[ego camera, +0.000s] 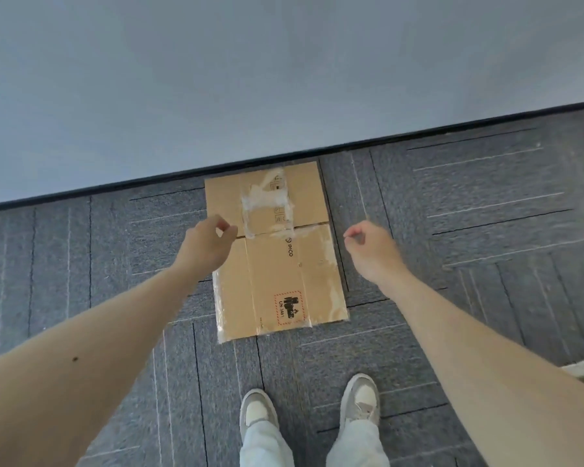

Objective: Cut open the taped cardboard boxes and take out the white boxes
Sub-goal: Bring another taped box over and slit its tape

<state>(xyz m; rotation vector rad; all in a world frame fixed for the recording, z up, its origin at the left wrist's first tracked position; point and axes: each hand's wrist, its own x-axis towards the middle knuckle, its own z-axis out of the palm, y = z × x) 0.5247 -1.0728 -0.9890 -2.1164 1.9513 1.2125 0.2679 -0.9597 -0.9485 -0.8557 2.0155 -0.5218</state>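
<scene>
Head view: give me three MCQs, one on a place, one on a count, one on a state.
1. Where does the cardboard box lie?
A on a table; B on the grey carpet by the wall; C in the person's arms.
2. How many shoes show?
A none; B one; C two.
3. What do the left hand and right hand hold?
A nothing; B a knife; C the box.

Key: B, the box's far edge meets the wall's dark base. C, a pair stands below the box. A, both hands hover with curled fingers, empty.
</scene>
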